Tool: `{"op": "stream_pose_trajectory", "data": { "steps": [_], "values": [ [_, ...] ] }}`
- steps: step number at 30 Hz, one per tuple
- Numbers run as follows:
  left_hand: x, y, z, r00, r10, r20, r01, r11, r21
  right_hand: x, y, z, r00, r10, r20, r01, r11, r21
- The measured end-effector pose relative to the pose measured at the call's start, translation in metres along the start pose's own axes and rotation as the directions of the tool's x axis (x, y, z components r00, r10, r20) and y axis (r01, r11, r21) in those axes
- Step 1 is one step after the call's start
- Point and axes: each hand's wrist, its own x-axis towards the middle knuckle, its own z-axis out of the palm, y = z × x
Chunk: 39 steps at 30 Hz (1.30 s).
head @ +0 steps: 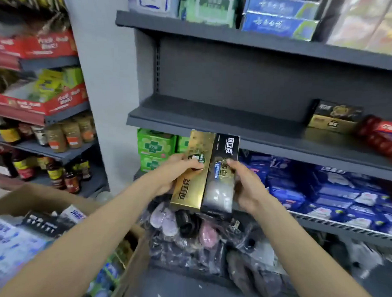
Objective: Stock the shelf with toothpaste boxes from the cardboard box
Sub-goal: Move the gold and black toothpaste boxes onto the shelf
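Standing in front of the grey shelf point(213, 120), the person holds two toothpaste boxes side by side, just below the shelf's front edge. This shelf board is mostly bare; only at its right end lies a black and gold toothpaste box point(335, 116), and beside it a red package point(382, 137). On the board above stand blue boxes point(281, 20) and a green pack point(210, 9). Below the grey shelf are green boxes point(155, 147) on the left and many blue packs point(335, 193) on the right. Lower down lies a heap of dark items in clear plastic bags point(194, 235). On the far left, another rack carries red cartons point(41, 45) and bottles with brown content point(64, 137).

The cardboard box point(44, 196) stands at the lower left, open, with more toothpaste boxes point(16, 237) inside, white-blue and black ones. The left forearm passes over its right side and hides part of it.

The left hand point(178, 172) grips the gold toothpaste box point(194, 170), with the thumb on its front face and the fingers curled behind. The right hand point(245, 183) grips the black toothpaste box point(221, 173) from the right side, thumb on the front. Both boxes are nearly upright, a little tilted, and their long edges touch each other. The two hands are close but do not touch; the boxes are between them. Both arms are stretched forward and bare.
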Motion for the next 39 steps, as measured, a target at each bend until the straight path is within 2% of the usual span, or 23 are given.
{"op": "stream_pose_trajectory", "data": {
  "steps": [4,8,11,14,16,20,24,28,30,34,39],
  "values": [
    [0.029,0.036,0.102,0.978,0.206,0.032,-0.208,0.975,0.084,-0.005,-0.056,-0.095,0.991,-0.122,-0.05,0.121,0.993,-0.01],
    [0.062,0.073,0.19,0.891,0.452,-0.034,-0.423,0.857,0.296,-0.009,-0.099,-0.175,0.969,-0.227,-0.097,0.228,0.974,0.007],
    [0.094,0.095,0.246,0.851,0.525,-0.001,-0.485,0.785,0.386,-0.004,-0.127,-0.231,0.933,-0.286,-0.221,0.301,0.953,0.036],
    [0.135,0.112,0.286,0.816,0.569,0.104,-0.499,0.6,0.625,0.007,-0.152,-0.283,0.889,-0.327,-0.321,0.357,0.933,0.039],
    [0.164,0.122,0.307,0.809,0.558,0.186,-0.504,0.494,0.709,0.021,-0.165,-0.312,0.867,-0.363,-0.341,0.392,0.92,0.017],
    [0.225,0.141,0.344,0.82,0.468,0.33,-0.534,0.418,0.735,0.064,-0.192,-0.36,0.81,-0.453,-0.371,0.446,0.888,-0.112],
    [0.292,0.153,0.387,0.804,0.461,0.374,-0.529,0.269,0.805,0.111,-0.221,-0.396,0.774,-0.475,-0.419,0.476,0.872,-0.109],
    [0.351,0.159,0.425,0.791,0.462,0.4,-0.548,0.244,0.8,0.149,-0.251,-0.426,0.712,-0.462,-0.529,0.5,0.862,-0.079],
    [0.37,0.16,0.441,0.789,0.457,0.41,-0.534,0.183,0.825,0.162,-0.262,-0.436,0.692,-0.469,-0.549,0.516,0.853,-0.078],
    [0.399,0.158,0.468,0.776,0.404,0.484,-0.548,0.054,0.835,0.182,-0.279,-0.457,0.704,-0.458,-0.544,0.497,0.864,-0.084],
    [0.422,0.15,0.492,0.772,0.378,0.511,-0.559,0.023,0.829,0.203,-0.292,-0.48,0.747,-0.457,-0.483,0.501,0.864,-0.044]
  ]
}}
